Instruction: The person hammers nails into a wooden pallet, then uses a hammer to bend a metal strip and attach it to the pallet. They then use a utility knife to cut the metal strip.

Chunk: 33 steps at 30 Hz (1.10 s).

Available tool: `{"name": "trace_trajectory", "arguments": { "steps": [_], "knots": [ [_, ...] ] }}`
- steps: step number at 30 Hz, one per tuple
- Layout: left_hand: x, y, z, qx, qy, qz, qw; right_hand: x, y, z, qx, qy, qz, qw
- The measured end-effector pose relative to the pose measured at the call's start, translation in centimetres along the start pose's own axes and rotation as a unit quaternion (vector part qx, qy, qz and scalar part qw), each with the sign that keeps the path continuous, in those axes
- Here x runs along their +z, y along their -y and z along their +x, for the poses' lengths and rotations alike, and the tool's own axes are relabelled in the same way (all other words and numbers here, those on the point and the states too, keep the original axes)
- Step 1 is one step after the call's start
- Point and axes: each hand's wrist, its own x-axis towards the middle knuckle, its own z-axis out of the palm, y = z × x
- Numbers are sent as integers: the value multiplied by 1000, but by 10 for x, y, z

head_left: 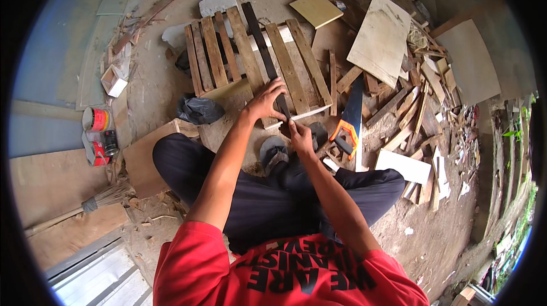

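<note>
A long, narrow dark strip (260, 41), apparently wood, lies lengthwise over a slatted wooden pallet (249, 58) in front of me. My left hand (265, 103) grips it across its width near the close end, fingers on the far side and thumb nearer. Closed at the strip's near tip is my right hand (301, 137), with the thumb on top and the lower fingers curled out of sight. To the right of the pallet a handsaw (352, 107) with an orange and black handle leans, blade pointing away, within a forearm's length of my right hand.
Scrap wood (419, 107) is heaped to the right, under a pale board (380, 38). A black plastic bag (199, 109) sits left of the pallet. Farther left are red cans (98, 119), a wooden box (149, 155) and a broom (111, 195). My crossed legs border the work.
</note>
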Motion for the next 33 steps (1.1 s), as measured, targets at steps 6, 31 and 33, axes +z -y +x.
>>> {"name": "trace_trajectory", "arguments": {
  "steps": [6,31,33],
  "knots": [
    [0,2,-2,-2,-5,22,1000,1,4,-3,48,26,160,986],
    [35,-18,-5,-168,-308,22,936,1,-20,2,11,-30,112,993],
    [34,-10,-7,-162,-326,26,931,1,-6,-8,23,-34,103,994]
  ]
}}
